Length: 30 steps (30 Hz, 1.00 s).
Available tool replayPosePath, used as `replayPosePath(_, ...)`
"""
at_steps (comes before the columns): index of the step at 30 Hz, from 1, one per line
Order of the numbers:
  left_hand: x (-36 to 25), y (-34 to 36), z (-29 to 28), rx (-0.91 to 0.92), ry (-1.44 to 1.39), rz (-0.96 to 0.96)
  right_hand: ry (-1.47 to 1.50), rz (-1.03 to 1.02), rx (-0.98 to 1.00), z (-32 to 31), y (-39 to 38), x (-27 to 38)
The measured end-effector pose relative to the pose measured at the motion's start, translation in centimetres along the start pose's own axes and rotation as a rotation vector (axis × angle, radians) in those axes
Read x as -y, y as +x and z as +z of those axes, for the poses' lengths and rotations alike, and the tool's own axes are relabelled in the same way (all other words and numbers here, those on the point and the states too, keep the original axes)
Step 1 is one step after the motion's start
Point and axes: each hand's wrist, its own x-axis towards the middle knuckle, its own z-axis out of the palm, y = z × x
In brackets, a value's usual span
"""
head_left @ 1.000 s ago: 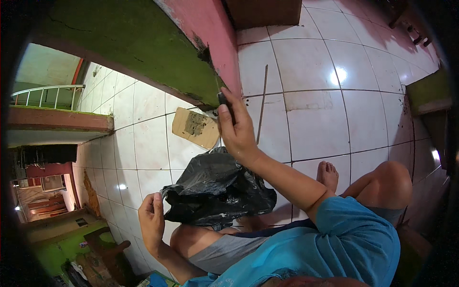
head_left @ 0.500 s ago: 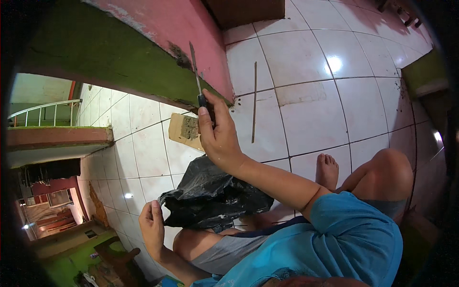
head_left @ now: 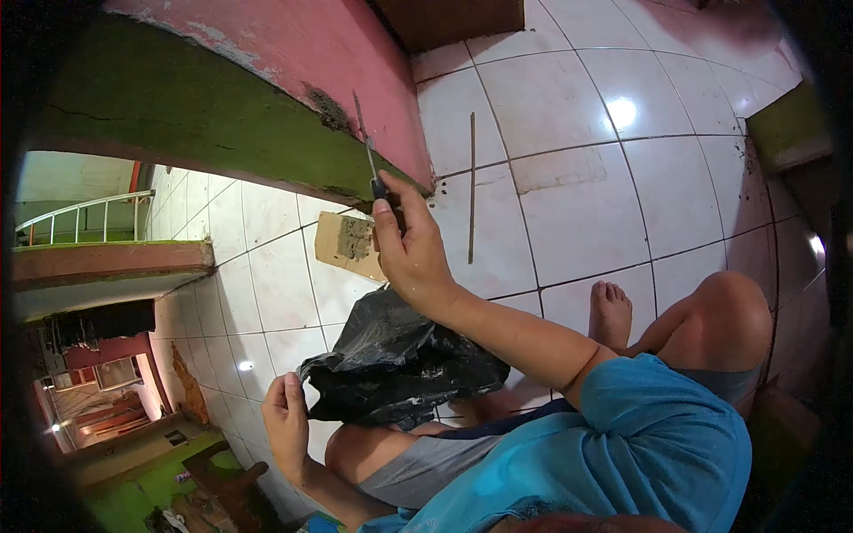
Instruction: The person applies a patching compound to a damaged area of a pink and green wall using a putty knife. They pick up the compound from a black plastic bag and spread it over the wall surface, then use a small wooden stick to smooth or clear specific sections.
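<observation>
My right hand point(head_left: 409, 253) grips the black handle of a thin metal blade point(head_left: 362, 129), which points up beside a rough grey patch point(head_left: 329, 108) on the pink wall point(head_left: 382, 89), above its green lower band. Whether the tip touches the wall I cannot tell. My left hand point(head_left: 286, 417) pinches the edge of a crumpled black plastic bag point(head_left: 404, 373) that lies across my lap and the tiles. A piece of cardboard point(head_left: 330, 249) with grey paste point(head_left: 355, 233) on it lies on the floor at the wall's foot, partly behind my right hand.
A thin strip point(head_left: 472, 186) lies on the white tiles right of the wall corner. A brown block point(head_left: 444, 18) stands at the top, a green ledge point(head_left: 777, 124) at the right. At the left are a white railing point(head_left: 89, 209) and a doorway point(head_left: 111, 386). My bare foot point(head_left: 611, 315) rests on the floor.
My right hand has moved left, bringing the blade into clearer view against the pink wall, and the view has shifted slightly. My left hand stays on the bag.
</observation>
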Motion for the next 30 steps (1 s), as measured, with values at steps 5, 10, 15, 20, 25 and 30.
replayPosePath(5,-0.4,-0.1,0.1,0.003,0.019,0.006,-0.047,-0.052,0.073,0.3,0.5,2.8)
replayPosePath(10,-0.8,-0.2,0.4,-0.011,0.021,0.012,0.035,-0.086,0.012,0.3,0.9,2.5)
replayPosePath(15,-0.9,-0.2,0.5,-0.008,0.035,0.001,0.015,-0.072,0.039,1.1,-0.1,1.5)
replayPosePath(20,-0.6,-0.1,0.4,-0.002,0.036,0.006,-0.028,-0.373,-0.044,0.4,1.0,1.9)
replayPosePath(25,-0.2,-0.2,0.0,-0.035,0.037,-0.01,-0.26,-0.39,-0.119,-3.1,2.6,-4.1)
replayPosePath(30,-0.6,-0.2,0.1,-0.011,0.047,-0.022,-0.283,-0.45,-0.044,-4.8,3.8,-7.1)
